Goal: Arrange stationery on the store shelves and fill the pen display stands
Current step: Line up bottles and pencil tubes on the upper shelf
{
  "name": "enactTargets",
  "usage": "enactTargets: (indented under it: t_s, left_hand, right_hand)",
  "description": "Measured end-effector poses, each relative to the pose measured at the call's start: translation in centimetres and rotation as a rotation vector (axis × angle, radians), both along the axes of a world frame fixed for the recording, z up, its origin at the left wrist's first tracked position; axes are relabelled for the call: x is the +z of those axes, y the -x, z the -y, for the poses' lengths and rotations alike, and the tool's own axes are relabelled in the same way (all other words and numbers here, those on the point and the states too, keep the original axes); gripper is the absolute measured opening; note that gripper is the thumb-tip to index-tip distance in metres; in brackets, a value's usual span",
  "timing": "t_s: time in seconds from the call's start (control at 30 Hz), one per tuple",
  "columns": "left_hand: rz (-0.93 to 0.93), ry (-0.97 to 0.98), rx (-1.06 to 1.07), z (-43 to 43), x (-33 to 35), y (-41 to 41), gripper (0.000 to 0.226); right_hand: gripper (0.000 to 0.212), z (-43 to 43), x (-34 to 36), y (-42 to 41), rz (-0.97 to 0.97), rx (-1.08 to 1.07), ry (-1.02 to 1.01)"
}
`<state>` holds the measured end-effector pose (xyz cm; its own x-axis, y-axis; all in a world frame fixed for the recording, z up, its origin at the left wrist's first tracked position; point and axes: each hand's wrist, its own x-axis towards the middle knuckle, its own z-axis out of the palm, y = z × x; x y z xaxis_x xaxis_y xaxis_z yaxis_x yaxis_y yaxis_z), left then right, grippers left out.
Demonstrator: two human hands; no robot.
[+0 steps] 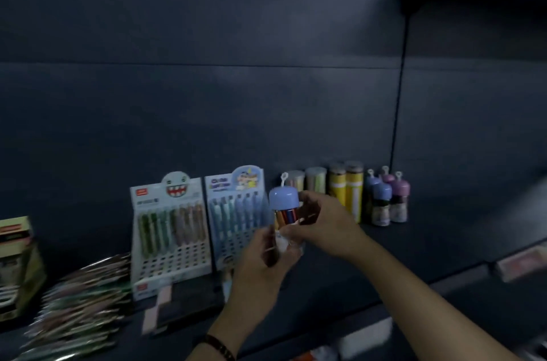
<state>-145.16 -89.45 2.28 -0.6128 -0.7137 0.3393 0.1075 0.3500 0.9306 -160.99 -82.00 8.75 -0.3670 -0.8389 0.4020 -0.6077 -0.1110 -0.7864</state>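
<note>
A small bottle-shaped pen holder with a blue domed cap (pixel 283 198) and coloured pens inside is held in mid-air in front of the shelf. My left hand (pixel 260 260) grips its lower part from below. My right hand (pixel 322 221) holds it from the right, fingers curled round its middle. Behind it stand two pen display stands: one with a toothy monster header (pixel 170 230) holding green and brown pens, and a blue one (pixel 236 212) with blue pens. The picture is dim and blurred.
At the back right of the dark shelf (pixel 399 257) stand clear tubes (pixel 305 181), yellow tubes (pixel 346 189) and several blue- and purple-capped bottles (pixel 387 201). A pile of packed pens (pixel 80 310) and a green box (pixel 17 266) lie at the left. Flat packs (pixel 183 307) lie before the stands.
</note>
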Motion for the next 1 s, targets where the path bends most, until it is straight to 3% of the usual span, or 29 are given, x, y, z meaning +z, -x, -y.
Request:
enactTargets:
  t_s: [0.2, 0.37, 0.53, 0.83, 1.0]
  left_hand:
    - [0.209, 0.14, -0.127, -1.6, -2.3, 8.0, 0.055]
    - [0.505, 0.506, -0.156, -1.8, -5.9, 14.0, 0.084]
    - [0.715, 0.722, -0.258, -3.1, -5.8, 18.9, 0.097]
    - [0.751, 0.732, -0.199, -2.1, -5.8, 26.3, 0.098]
    - [0.67, 0.763, -0.164, -0.6, -6.9, 29.5, 0.093]
  right_hand:
    - [0.047, -3.8, -3.4, 7.9, -0.021, -0.286, 0.024]
    - [0.026, -6.9, -7.0, 15.0, 0.011, -0.54, -0.038]
    - [0.029, -8.5, -8.9, 19.4, 0.068, -0.593, 0.014]
    - [0.026, -6.2, -11.1, 23.4, 0.045, -0.617, 0.073]
    - [0.019, -5.3, -11.5, 24.2, 0.083, -0.634, 0.122]
